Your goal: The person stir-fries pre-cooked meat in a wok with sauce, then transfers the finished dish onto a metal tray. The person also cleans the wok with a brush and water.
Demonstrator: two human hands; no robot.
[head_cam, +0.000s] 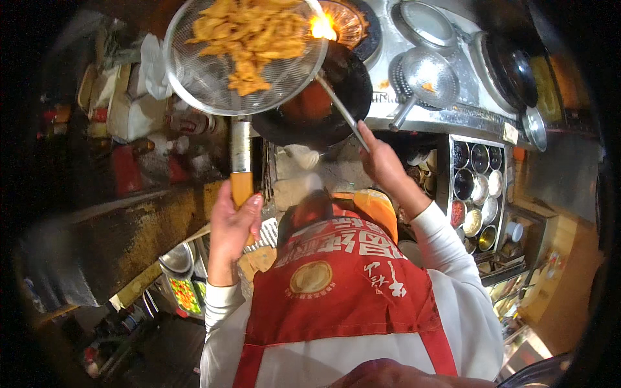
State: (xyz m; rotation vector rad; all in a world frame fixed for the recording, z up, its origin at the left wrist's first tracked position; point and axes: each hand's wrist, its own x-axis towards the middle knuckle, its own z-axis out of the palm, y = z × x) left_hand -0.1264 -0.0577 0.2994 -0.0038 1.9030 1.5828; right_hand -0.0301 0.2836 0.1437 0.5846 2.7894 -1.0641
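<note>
My left hand (232,220) grips the wooden handle (242,186) of a large round mesh strainer (189,82). A pile of golden-brown fried pieces (257,34) lies in the strainer, which is raised and overlaps the far-left part of a dark wok (356,82). Reddish-brown liquid (310,104) shows in the wok. My right hand (385,162) is closed around the thin metal handle (342,106) of a utensil, its forefinger stretched along the shaft. The utensil's head is hidden behind the strainer. Bright flame (322,26) rises beside the strainer's far right edge.
A perforated metal skimmer (429,77) rests on the steel stove top (388,109), near a metal lid (427,22) and another dark wok (516,72). Several seasoning bowls stand in a metal rack (451,169) at the right. Chopped vegetables (184,293) fill a tray at lower left.
</note>
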